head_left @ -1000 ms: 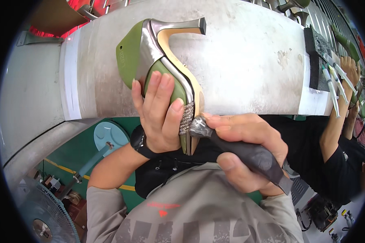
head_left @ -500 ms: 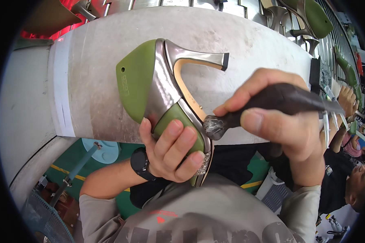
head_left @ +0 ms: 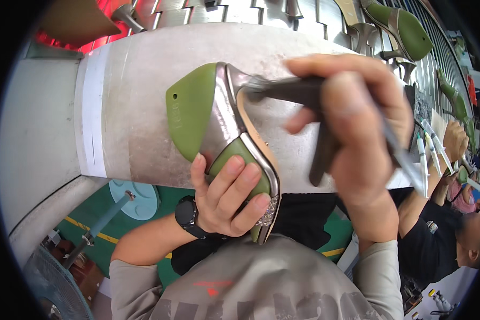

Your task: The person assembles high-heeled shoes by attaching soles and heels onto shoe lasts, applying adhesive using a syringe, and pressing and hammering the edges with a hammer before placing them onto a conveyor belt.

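Note:
A high-heeled shoe (head_left: 224, 125) with metallic bronze-grey and green parts lies on its side on a green plastic last (head_left: 192, 114). Its toe, banded with sparkling stones, points toward me. My left hand (head_left: 229, 197) is wrapped around the front half of the shoe. Blurred by motion, my right hand (head_left: 360, 122) grips a dark cobbler's hammer (head_left: 298, 89) close to its head. The round hammer face overlaps the base of the heel; I cannot tell whether they touch. The hammer and hand hide most of the heel. A small metal pin (head_left: 266, 143) sticks up from the sole.
The shoe rests on a pale, worn worktable (head_left: 138, 106). Beyond it, a slatted metal conveyor (head_left: 240, 13) carries other shoes, including a green one (head_left: 410, 34). Syringes (head_left: 432, 146) stand at the right, near a co-worker's hand (head_left: 455, 140). A fan (head_left: 58, 282) is at lower left.
The hammer has moved from the shoe's waist up and away from me to the heel base, turning in my right hand. The table and shoe sit slightly lower and farther right in view.

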